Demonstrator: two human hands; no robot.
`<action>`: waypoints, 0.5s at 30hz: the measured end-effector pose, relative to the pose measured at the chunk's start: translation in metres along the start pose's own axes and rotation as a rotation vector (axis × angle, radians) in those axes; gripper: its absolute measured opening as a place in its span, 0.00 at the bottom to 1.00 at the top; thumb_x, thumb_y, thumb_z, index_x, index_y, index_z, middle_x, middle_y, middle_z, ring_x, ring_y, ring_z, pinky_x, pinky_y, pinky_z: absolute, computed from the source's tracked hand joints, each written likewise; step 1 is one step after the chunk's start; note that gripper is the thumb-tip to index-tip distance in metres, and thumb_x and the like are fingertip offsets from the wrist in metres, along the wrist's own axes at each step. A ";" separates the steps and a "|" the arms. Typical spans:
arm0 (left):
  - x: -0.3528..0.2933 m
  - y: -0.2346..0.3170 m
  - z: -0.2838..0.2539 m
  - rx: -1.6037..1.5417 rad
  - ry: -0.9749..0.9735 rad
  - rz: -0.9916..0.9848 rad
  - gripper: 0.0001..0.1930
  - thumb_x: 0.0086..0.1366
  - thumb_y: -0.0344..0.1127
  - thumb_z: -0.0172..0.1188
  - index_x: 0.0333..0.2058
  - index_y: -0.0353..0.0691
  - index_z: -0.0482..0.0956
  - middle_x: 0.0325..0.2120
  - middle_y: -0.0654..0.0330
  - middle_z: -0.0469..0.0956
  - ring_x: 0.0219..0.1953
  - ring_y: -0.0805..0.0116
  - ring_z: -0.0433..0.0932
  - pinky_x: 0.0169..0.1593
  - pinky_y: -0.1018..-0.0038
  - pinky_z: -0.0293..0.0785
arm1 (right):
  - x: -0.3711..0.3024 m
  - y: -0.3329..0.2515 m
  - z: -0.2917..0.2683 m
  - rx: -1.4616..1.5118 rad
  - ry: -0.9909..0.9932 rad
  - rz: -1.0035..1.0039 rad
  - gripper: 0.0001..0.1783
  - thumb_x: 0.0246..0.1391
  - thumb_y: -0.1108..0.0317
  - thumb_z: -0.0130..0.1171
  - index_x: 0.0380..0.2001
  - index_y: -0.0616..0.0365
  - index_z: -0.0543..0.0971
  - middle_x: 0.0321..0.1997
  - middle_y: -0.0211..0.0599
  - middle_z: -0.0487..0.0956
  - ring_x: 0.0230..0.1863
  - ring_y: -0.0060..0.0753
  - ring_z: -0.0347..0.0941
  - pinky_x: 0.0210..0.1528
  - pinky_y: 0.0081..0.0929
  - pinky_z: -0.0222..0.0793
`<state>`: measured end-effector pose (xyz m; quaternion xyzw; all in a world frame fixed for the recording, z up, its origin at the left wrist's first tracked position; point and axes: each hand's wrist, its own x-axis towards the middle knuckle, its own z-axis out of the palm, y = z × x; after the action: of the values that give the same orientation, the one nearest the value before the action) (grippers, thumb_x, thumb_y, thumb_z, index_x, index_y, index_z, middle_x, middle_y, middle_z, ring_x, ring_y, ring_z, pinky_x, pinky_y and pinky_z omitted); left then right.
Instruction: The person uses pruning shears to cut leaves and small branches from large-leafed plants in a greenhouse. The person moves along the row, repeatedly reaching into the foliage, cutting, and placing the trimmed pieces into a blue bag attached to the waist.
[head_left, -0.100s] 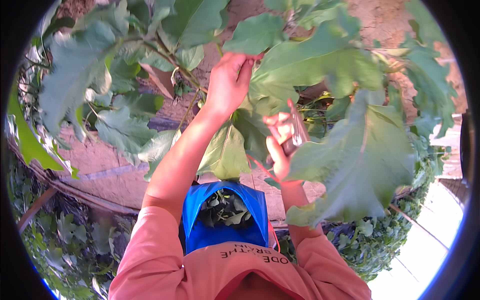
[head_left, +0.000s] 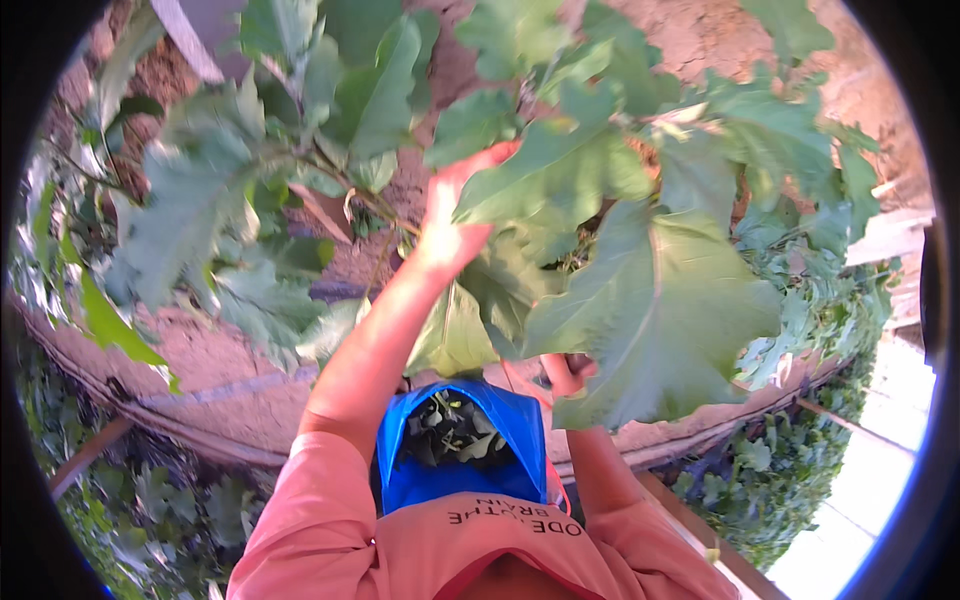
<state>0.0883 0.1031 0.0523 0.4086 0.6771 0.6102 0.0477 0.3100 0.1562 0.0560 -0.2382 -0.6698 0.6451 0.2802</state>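
Observation:
My left hand (head_left: 452,205) reaches up among the broad lobed leaves of a tall plant. Its fingers are bent together at a leaf (head_left: 560,165), whose blade covers part of them; what they pinch is hidden. Lower and to the right, my right hand (head_left: 565,372) is mostly behind a large drooping leaf (head_left: 665,310). Only its wrist side and a small dark bit show. The earlier picture has this hand closed round a grey metallic hand tool with a pointed end. A blue bag (head_left: 465,485) with loose leaves (head_left: 450,430) in it hangs open against my front.
A woody stem (head_left: 350,185) with more leaves (head_left: 190,200) spreads on the left. Dry soil (head_left: 210,345) lies beneath, crossed by a long curved edge (head_left: 200,435). Low green plants (head_left: 780,480) grow at the right, beside a bright pale surface (head_left: 850,500).
My right hand has dropped toward the bag, and the large leaf now covers most of it and its tool. My left hand stays up at the leaf, partly covered. The view has shifted slightly.

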 end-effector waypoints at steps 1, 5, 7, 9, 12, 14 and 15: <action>0.007 0.000 0.012 0.041 0.036 0.069 0.27 0.58 0.29 0.64 0.58 0.36 0.73 0.52 0.48 0.78 0.54 0.51 0.78 0.61 0.63 0.69 | -0.013 -0.007 -0.010 -0.042 0.020 -0.005 0.34 0.55 0.78 0.61 0.65 0.62 0.64 0.54 0.42 0.73 0.58 0.39 0.71 0.66 0.44 0.66; 0.028 0.008 0.051 -0.002 0.120 0.010 0.29 0.60 0.32 0.64 0.60 0.35 0.69 0.54 0.49 0.75 0.56 0.53 0.76 0.64 0.62 0.66 | -0.035 -0.035 -0.047 -0.163 0.106 -0.037 0.35 0.55 0.75 0.63 0.65 0.61 0.64 0.56 0.43 0.72 0.59 0.39 0.70 0.64 0.41 0.67; 0.031 0.008 0.051 -0.024 0.176 -0.068 0.26 0.63 0.32 0.62 0.60 0.35 0.69 0.53 0.49 0.76 0.55 0.54 0.76 0.64 0.62 0.67 | -0.028 -0.025 -0.058 -0.180 0.102 -0.095 0.35 0.55 0.74 0.64 0.65 0.60 0.64 0.57 0.43 0.72 0.59 0.40 0.69 0.63 0.40 0.68; 0.041 0.008 0.059 -0.076 0.217 -0.112 0.24 0.65 0.33 0.60 0.59 0.35 0.69 0.52 0.50 0.76 0.55 0.56 0.76 0.64 0.63 0.67 | -0.010 -0.025 -0.074 -0.246 0.131 -0.174 0.35 0.55 0.73 0.65 0.65 0.59 0.65 0.57 0.43 0.72 0.59 0.40 0.69 0.62 0.39 0.69; 0.042 0.008 0.060 -0.068 0.298 -0.143 0.20 0.69 0.33 0.57 0.57 0.34 0.68 0.50 0.51 0.77 0.54 0.58 0.76 0.64 0.64 0.67 | 0.025 -0.027 -0.094 -0.324 0.152 -0.342 0.35 0.55 0.70 0.67 0.65 0.57 0.65 0.59 0.43 0.72 0.59 0.40 0.68 0.60 0.37 0.70; 0.040 0.009 0.055 -0.061 0.360 -0.179 0.18 0.71 0.33 0.55 0.57 0.34 0.68 0.49 0.52 0.77 0.53 0.60 0.76 0.64 0.65 0.67 | 0.059 -0.042 -0.098 -0.295 0.156 -0.415 0.36 0.56 0.69 0.68 0.65 0.56 0.65 0.59 0.43 0.71 0.59 0.41 0.67 0.59 0.36 0.71; 0.040 0.011 0.052 -0.084 0.398 -0.207 0.17 0.72 0.33 0.54 0.56 0.34 0.68 0.49 0.52 0.77 0.53 0.61 0.76 0.64 0.65 0.68 | 0.077 -0.063 -0.097 -0.122 0.125 -0.285 0.38 0.52 0.70 0.71 0.65 0.55 0.65 0.59 0.44 0.72 0.60 0.39 0.67 0.58 0.36 0.72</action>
<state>0.0963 0.1675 0.0663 0.2062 0.6856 0.6981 -0.0077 0.3229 0.2762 0.1247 -0.1973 -0.7160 0.5408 0.3949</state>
